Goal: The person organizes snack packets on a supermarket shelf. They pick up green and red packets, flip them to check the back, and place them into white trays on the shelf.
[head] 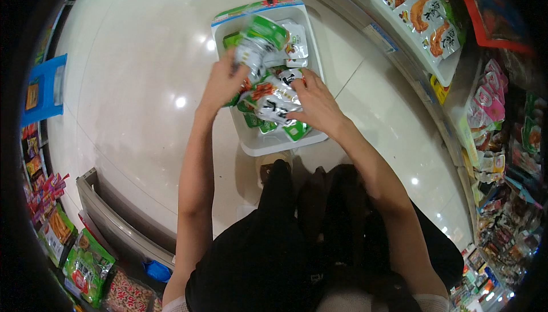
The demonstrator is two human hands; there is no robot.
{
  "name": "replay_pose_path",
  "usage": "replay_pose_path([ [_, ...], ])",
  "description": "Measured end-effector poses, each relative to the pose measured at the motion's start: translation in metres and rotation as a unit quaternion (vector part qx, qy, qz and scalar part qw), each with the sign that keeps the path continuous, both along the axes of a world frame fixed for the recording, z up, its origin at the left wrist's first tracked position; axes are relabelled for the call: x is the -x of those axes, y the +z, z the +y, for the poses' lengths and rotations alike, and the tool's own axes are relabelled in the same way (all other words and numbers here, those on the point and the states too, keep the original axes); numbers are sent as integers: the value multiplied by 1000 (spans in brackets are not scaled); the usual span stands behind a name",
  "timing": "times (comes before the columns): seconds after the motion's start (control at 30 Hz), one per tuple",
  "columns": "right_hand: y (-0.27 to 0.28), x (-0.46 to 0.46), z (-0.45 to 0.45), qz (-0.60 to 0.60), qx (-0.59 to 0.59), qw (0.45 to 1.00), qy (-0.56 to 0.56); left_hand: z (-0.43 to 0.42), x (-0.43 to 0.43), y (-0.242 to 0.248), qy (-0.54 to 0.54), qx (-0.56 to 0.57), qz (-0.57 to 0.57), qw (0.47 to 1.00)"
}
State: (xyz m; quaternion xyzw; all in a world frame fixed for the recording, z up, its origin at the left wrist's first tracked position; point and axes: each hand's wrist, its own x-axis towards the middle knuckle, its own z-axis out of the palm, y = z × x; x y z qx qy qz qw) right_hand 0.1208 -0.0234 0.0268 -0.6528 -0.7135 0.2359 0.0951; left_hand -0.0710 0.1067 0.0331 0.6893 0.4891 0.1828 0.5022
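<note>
A white plastic tray [281, 145] with a coloured strip along its far edge stands on the floor, holding several green and white snack packets. My left hand [227, 79] grips a green and white packet [257, 49], blurred, raised over the tray's left side. My right hand [314, 102] has its fingers and thumb around the right end of a silver-white snack packet [276, 98] with a reddish food picture, over the tray's middle. More packets [295, 40] lie at the tray's far right, partly hidden by the raised one.
A shelf edge [411, 72] curves along the right, with a second white tray [448, 74] of similar packets and many bagged snacks. At left are a blue plastic basket [59, 85] and a grey shelf edge [124, 226] beside large snack bags [85, 269]. Glossy floor tiles surround the tray.
</note>
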Motion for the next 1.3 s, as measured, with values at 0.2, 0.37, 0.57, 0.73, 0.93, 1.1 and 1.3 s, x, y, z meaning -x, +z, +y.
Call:
replay_pose_path([
  [0.2, 7, 7, 21, -77, 97, 992, -16, -40, 19, 13, 307, 141, -258, 905],
  [0.37, -5, 10, 29, -77, 135, 988, 18, -138, 17, -3, 331, 415, -268, 804],
  [0.57, -16, 10, 26, -55, 104, 993, -8, -156, -9, -18, 356, 509, -378, 686],
  [0.73, -31, 10, 40, -81, 115, 990, -16, -139, -31, -8, 350, 545, -400, 649],
  [0.93, -15, 20, 49, -58, 142, 988, 4, -129, -25, -27, 366, 611, -462, 529],
  [1.1, -19, 10, 55, -37, 137, 989, -41, -134, -34, -40, 351, 614, -481, 518],
  [1.3, -20, -7, 62, 67, 214, 974, -11, -135, -34, -33, 353, 624, -471, 514],
])
